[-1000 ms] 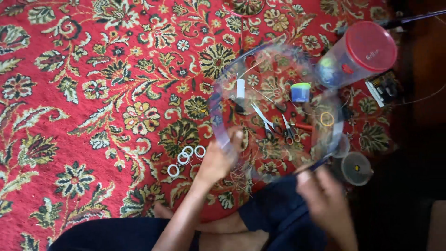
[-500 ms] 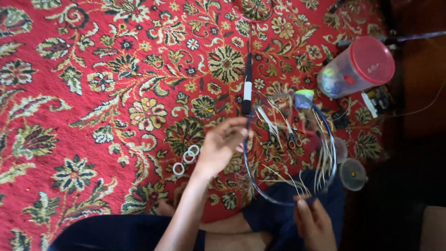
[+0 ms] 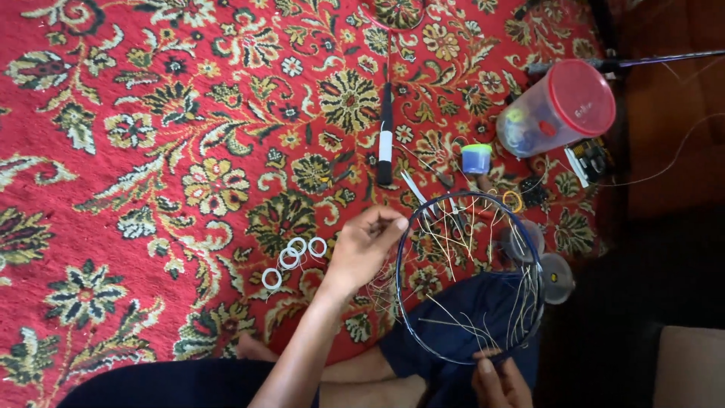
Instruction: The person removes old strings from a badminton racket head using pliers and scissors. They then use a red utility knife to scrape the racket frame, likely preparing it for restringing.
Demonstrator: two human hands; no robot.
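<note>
Racket head: dark oval frame with loose, broken strings, lying over the person's lap on the near right of the red carpet.
Left hand: fingers curled, pinching the frame's left rim.
Right hand: near edge, fingertips on loose strings; closure unclear.
White rings: just left of the left hand.
Lidded jar: far right.

A red carpet with cream and green flowers fills most of the frame; dark wooden floor runs down the right edge, dimly lit.
</note>
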